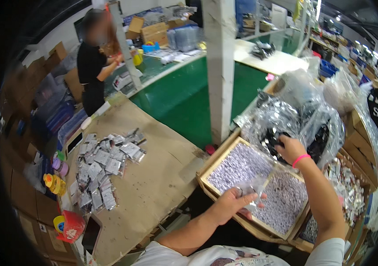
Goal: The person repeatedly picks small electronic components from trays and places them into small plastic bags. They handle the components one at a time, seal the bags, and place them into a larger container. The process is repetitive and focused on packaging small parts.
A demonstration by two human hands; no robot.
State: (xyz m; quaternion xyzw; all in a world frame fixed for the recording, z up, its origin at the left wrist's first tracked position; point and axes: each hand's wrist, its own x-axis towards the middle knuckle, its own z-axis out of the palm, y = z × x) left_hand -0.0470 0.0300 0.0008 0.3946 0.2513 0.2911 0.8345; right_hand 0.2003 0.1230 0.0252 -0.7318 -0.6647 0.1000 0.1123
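Observation:
My left hand (229, 205) pinches a small clear plastic bag (254, 185) above a wooden tray of small parts. Farther off and to the right, my right hand (290, 150) dips into a large clear plastic bag (268, 116) among shiny black pieces (271, 141). Its fingers are curled and their tips are partly hidden, so I cannot make out what they grip. A pink band (301, 160) circles my right wrist. Below the hands, the wooden tray (237, 141) is split by a divider, with tiny whitish parts on one side and greyer ones on the other.
On the brown table (153, 155) at left lies a pile of filled small bags (105, 162), with phones (92, 232) and a red container (71, 226) along its edge. A white post (221, 71) stands ahead. A box of metallic parts (346, 186) sits right. A person (92, 66) works far left.

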